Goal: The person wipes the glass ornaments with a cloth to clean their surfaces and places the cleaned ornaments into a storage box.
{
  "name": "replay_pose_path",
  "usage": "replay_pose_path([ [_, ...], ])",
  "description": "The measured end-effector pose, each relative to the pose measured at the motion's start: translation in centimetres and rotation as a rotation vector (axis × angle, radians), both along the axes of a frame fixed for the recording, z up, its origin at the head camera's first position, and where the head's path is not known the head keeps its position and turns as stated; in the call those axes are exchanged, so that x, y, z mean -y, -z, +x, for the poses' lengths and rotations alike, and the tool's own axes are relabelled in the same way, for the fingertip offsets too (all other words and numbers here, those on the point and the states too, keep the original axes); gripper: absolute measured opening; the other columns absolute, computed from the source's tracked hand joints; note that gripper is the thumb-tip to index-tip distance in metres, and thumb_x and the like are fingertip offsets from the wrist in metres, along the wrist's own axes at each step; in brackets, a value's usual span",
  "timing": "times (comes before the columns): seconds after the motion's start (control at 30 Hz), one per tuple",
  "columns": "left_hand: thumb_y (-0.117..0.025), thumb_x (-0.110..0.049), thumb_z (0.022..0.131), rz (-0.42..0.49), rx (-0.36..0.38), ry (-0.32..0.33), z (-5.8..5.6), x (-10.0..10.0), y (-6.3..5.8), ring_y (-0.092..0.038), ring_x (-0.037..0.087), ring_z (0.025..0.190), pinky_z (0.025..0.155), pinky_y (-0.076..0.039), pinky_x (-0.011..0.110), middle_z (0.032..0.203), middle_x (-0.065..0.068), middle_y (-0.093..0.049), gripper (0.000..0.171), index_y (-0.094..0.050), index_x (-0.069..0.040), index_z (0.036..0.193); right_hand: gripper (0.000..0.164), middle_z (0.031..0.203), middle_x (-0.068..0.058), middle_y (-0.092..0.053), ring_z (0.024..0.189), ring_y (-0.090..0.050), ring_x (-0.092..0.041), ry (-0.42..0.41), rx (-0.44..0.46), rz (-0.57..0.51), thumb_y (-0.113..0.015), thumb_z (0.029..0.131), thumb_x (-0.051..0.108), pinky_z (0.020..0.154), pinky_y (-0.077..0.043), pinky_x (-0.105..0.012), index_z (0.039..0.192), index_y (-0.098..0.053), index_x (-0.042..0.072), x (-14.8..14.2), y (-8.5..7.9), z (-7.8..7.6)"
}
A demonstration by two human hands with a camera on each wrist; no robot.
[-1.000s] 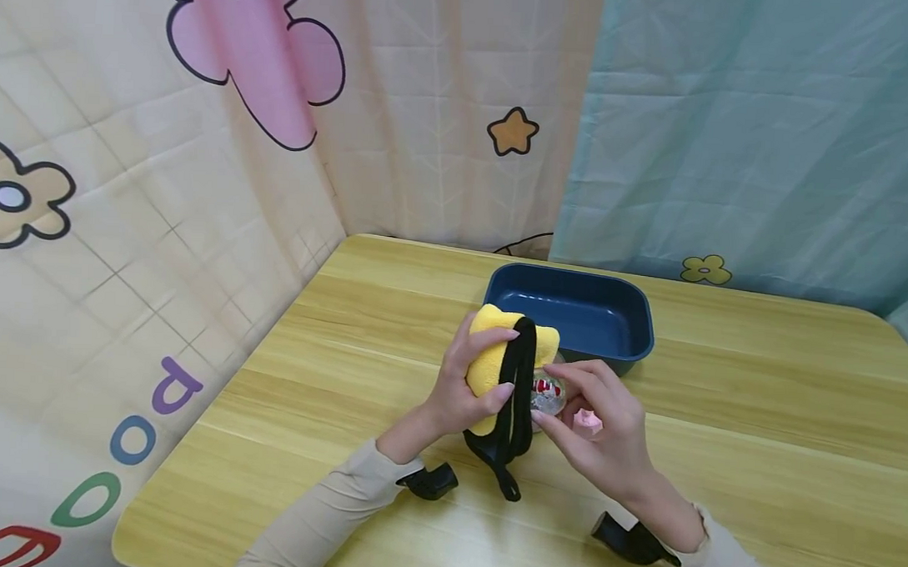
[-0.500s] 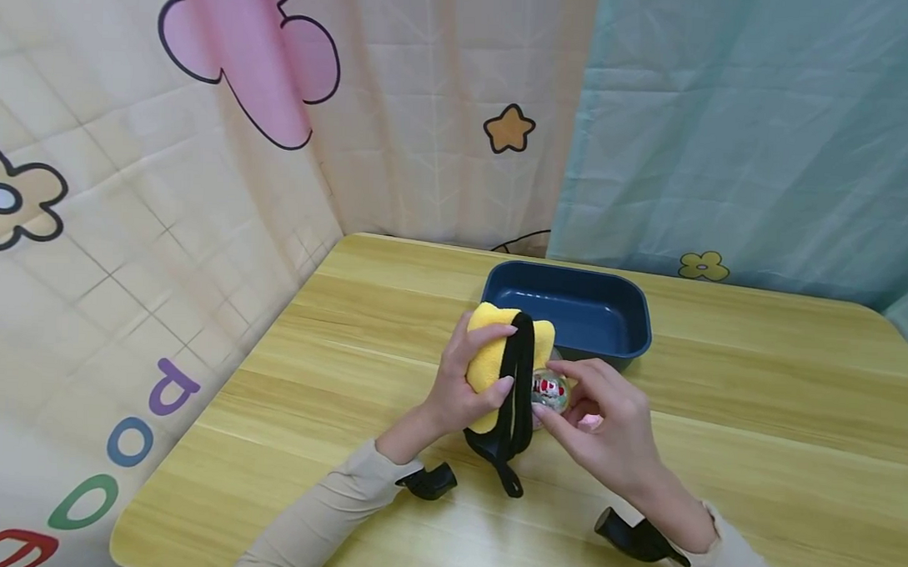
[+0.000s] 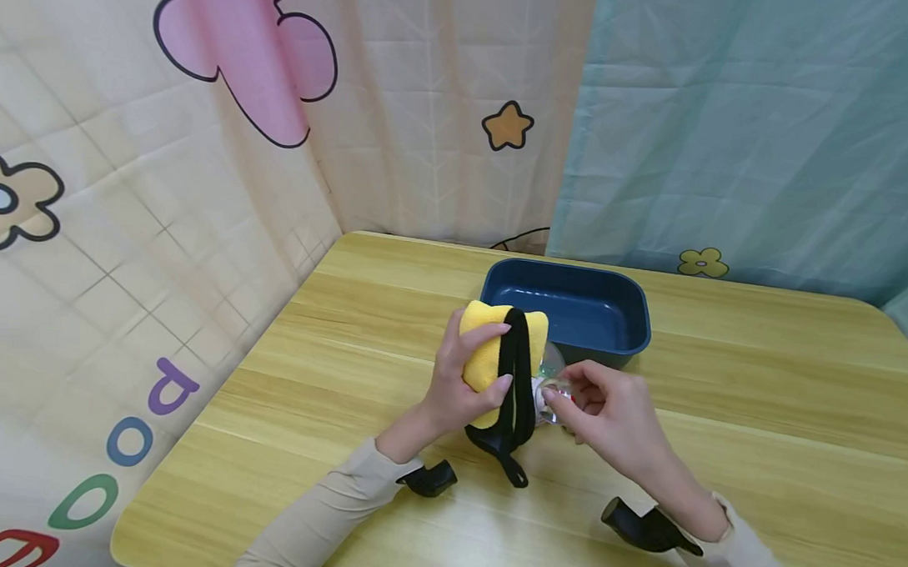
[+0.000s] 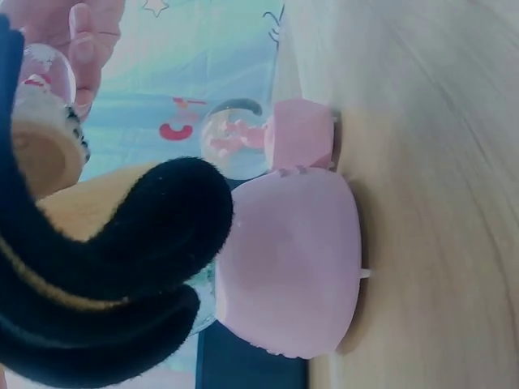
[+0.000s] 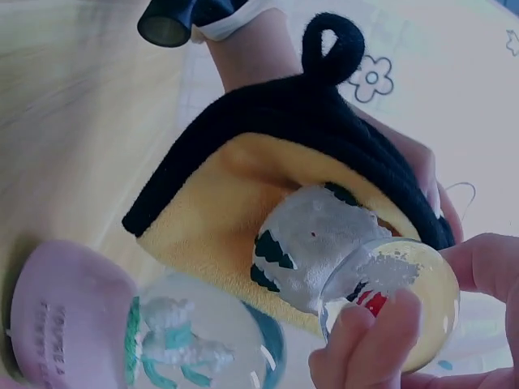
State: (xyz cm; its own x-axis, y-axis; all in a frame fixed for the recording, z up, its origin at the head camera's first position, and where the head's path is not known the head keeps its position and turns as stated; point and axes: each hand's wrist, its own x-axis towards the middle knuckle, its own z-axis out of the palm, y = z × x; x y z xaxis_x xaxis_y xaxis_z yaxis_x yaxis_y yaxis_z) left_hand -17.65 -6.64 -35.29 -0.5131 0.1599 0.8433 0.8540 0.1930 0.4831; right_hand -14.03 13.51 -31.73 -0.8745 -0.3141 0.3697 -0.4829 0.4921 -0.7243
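Note:
My left hand [image 3: 461, 388] grips a yellow cloth [image 3: 484, 372] with a thick black border and a hanging loop. The cloth lies against the whitish base [image 5: 304, 243] of a small snow globe, which has dark green tree shapes and a red figure. With its thumb and fingers my right hand [image 3: 618, 418] holds the clear dome [image 5: 434, 312], just right of the cloth. Beneath and beyond the hands stands a larger snow globe with a pink base [image 4: 292, 259] and a pale figure inside. A smaller pink snow globe [image 4: 302, 134] is beside it in the left wrist view.
Behind the hands a dark blue rectangular tub [image 3: 642, 340] stands on the wood-grain table [image 3: 780, 395]. Printed curtains [image 3: 444, 133] hang along the table's back and left sides. Black devices [image 3: 644, 526] are strapped to both wrists.
The small snow globe has turned in my right hand, its dome now pointing right and its white base toward the cloth. My right hand has shifted slightly right; the left keeps its grip on the cloth.

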Motion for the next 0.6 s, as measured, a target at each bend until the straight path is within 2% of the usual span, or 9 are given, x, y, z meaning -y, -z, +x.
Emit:
replay_pose_path([
  [0.07, -0.056, -0.035, 0.085, 0.015, -0.013, -0.021, -0.1, 0.2, -0.2, -0.049, 0.03, 0.095, 0.069, -0.053, 0.027, 0.112, 0.024, -0.043, 0.042, -0.047, -0.014, 0.12, 0.019, 0.069, -0.003, -0.063, 0.054, -0.054, 0.001, 0.003, 0.065, 0.0, -0.071, 0.082, 0.015, 0.05, -0.049, -0.019, 0.093, -0.066, 0.001, -0.3, -0.3, -0.2],
  [0.17, -0.054, -0.042, 0.087, 0.038, -0.029, -0.05, -0.3, 0.5, -0.4, -0.048, 0.029, 0.095, 0.069, -0.053, 0.027, 0.11, 0.024, -0.043, 0.043, -0.048, -0.014, 0.12, 0.021, 0.077, -0.006, -0.067, 0.058, -0.056, -0.001, 0.015, 0.102, 0.008, -0.07, 0.083, 0.017, 0.054, -0.05, -0.019, 0.096, -0.066, 0.001, -0.8, -0.7, -0.5],
  [0.33, -0.054, -0.043, 0.087, 0.066, -0.047, -0.055, -0.6, 0.9, -0.8, -0.048, 0.029, 0.093, 0.068, -0.053, 0.027, 0.109, 0.024, -0.043, 0.044, -0.048, -0.015, 0.12, 0.019, 0.079, -0.005, -0.064, 0.059, -0.056, -0.003, 0.037, 0.057, 0.001, -0.069, 0.083, 0.012, 0.054, -0.049, -0.017, 0.099, -0.064, 0.002, -2.4, -1.4, -1.4],
  [0.47, -0.054, -0.042, 0.087, 0.07, -0.056, -0.036, -0.8, 0.9, -1.0, -0.049, 0.031, 0.092, 0.066, -0.053, 0.027, 0.109, 0.025, -0.043, 0.043, -0.048, -0.016, 0.121, 0.023, 0.08, -0.007, -0.064, 0.061, -0.053, 0.004, 0.101, -0.048, 0.016, -0.071, 0.08, 0.01, 0.055, -0.046, -0.011, 0.101, -0.065, 0.001, -3.8, -1.4, -3.7],
  [0.6, -0.054, -0.042, 0.088, 0.062, -0.051, -0.018, -0.7, 0.9, -1.0, -0.049, 0.032, 0.095, 0.068, -0.053, 0.028, 0.111, 0.025, -0.042, 0.043, -0.048, -0.015, 0.121, 0.029, 0.079, -0.014, -0.066, 0.061, -0.05, 0.008, 0.167, -0.097, 0.15, -0.072, 0.08, 0.017, 0.054, -0.043, -0.012, 0.103, -0.066, 0.0, -4.9, -1.2, -7.1],
])
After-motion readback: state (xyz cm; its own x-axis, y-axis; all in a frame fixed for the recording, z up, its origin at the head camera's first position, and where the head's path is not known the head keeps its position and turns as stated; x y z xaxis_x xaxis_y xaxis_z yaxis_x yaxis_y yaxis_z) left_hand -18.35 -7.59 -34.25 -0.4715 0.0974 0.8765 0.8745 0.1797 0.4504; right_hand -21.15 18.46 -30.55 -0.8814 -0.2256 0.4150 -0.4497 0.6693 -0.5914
